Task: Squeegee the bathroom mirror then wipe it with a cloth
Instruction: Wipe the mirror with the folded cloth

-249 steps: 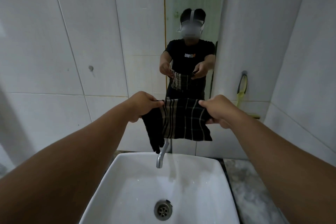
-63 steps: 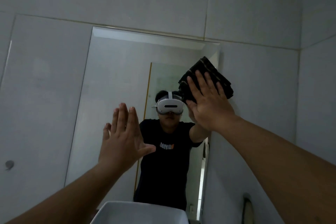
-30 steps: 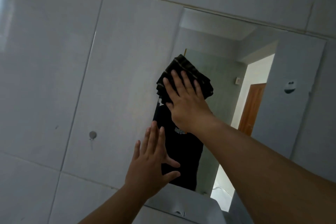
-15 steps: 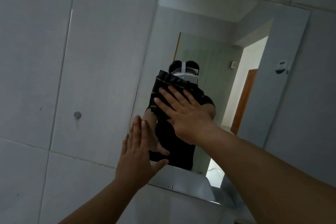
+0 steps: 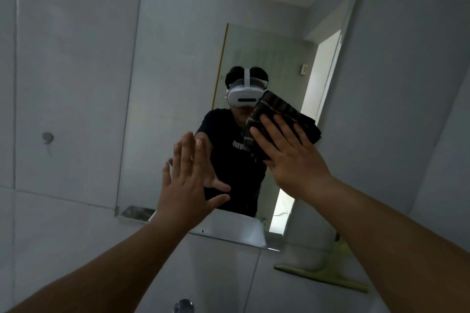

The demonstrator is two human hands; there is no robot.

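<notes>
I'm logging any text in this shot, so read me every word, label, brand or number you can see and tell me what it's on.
Pale print on the chest of the black T-shirt reflected in the mirror: mirrored, blurred and partly hidden by the cloth; not readable.
White headset in the reflection: no legible marking.
Squeegee on the wall: no visible lettering.
Nothing else carries text.

tiled wall (image 5: 76, 58) | wall peg (image 5: 47, 137) | tap top (image 5: 183, 306)
</notes>
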